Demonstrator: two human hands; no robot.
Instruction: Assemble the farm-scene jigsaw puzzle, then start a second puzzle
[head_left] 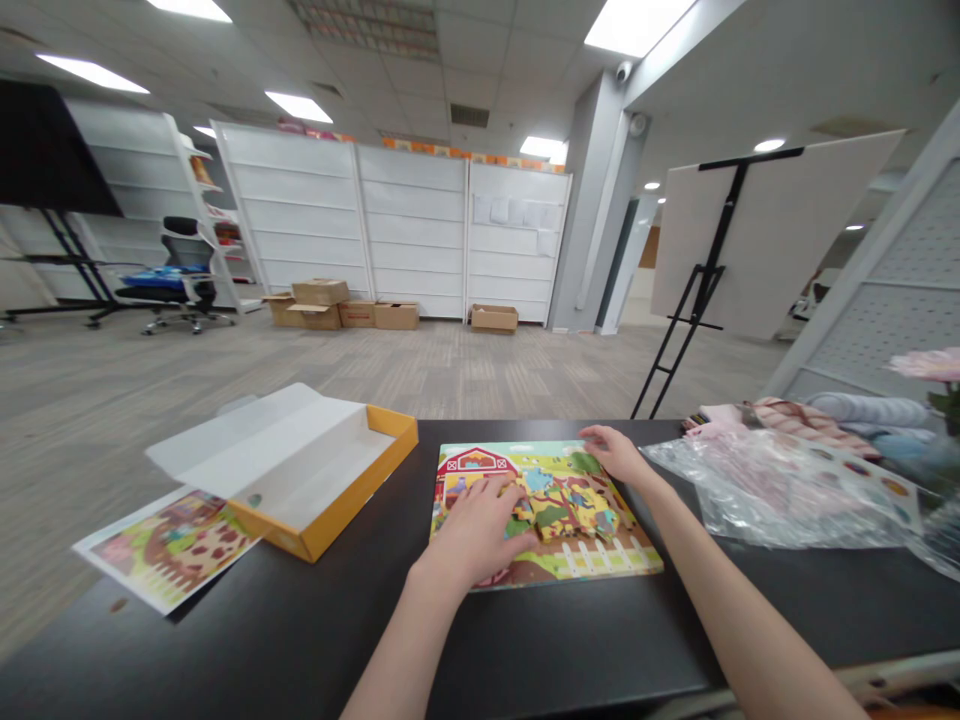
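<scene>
A colourful farm-scene jigsaw board (607,560) lies flat on the black table, with a red barn at its upper left and a white fence along the bottom. Loose jigsaw pieces (574,510) are heaped over its middle. My left hand (480,525) rests over the left half of the board, fingers spread, touching pieces near the barn; what lies under the palm is hidden. At the board's upper right corner, my right hand (611,450) reaches along the edge with its fingers stretched out, and no piece shows in it.
Left of the board stands an open yellow-and-white box (352,490), partly over a printed farm picture sheet (176,550). Clear plastic packaging (780,495) and rolled fabrics (817,425) lie at the right. Beyond the black table (300,630) stands an easel (701,285).
</scene>
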